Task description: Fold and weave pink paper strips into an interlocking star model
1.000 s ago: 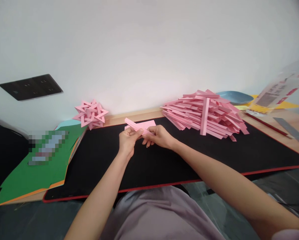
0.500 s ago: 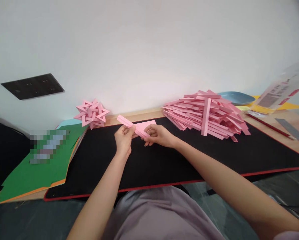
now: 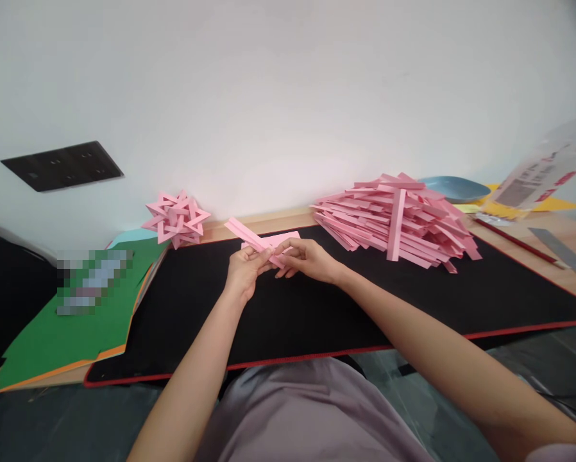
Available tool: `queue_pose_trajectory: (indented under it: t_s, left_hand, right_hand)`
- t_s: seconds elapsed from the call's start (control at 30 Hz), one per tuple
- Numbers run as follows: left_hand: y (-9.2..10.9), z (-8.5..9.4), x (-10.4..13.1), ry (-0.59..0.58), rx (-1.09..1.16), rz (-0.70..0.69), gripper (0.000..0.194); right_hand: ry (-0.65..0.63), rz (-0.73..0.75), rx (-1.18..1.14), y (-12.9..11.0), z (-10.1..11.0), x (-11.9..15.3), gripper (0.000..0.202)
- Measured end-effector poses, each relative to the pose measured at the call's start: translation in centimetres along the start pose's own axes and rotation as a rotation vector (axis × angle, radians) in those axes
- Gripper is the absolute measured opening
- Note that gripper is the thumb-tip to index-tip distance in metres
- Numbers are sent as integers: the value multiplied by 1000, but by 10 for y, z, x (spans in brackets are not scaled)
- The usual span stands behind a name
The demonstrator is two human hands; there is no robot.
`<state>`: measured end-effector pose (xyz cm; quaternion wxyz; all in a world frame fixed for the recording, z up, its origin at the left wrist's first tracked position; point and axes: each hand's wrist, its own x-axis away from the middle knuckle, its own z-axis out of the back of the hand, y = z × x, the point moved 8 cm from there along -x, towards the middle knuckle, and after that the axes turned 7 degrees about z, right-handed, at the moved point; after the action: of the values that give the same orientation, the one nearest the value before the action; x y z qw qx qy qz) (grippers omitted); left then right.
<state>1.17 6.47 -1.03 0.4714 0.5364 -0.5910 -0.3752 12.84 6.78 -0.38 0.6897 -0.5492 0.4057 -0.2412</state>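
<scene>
A narrow pink paper strip [image 3: 244, 233], creased along its length, slants between my left hand [image 3: 244, 272] and right hand [image 3: 312, 260], its free end pointing away leftward.

On bench [image 3: 269, 222]: desk mat [image 3: 312, 321]. Over mat, between left grip [image 3: 242, 273] and right grip [image 3: 312, 260]: paper strip [image 3: 245, 233]; just behind, second paper piece [image 3: 290, 235]. Mat's right rear: paper-strip pile [image 3: 425, 221]; behind it, dish [image 3: 454, 188]. Mat's left rear corner: origami star [image 3: 176, 219]; nearer, left of mat: cardstock sheets [image 3: 76, 340]. Right of pile: bottle [image 3: 541, 173]; before it, pencil [image 3: 516, 240], then ruler [image 3: 564, 254].
</scene>
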Motion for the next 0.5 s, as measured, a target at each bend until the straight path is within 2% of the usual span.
queue_pose_trajectory:
  t_s: [0.17, 0.4, 0.5]
  left_hand:
    - [2, -1, 1, -7, -5, -13, 30]
    - [4, -2, 2, -9, -26, -40, 30]
    - [4, -2, 2, 0, -31, -40, 32]
  right_hand:
    - [8, 23, -5, 1, 0, -2, 19]
    - [14, 35, 5, -2, 0, -1, 21]
    - [5, 46, 2, -3, 0, 0, 29]
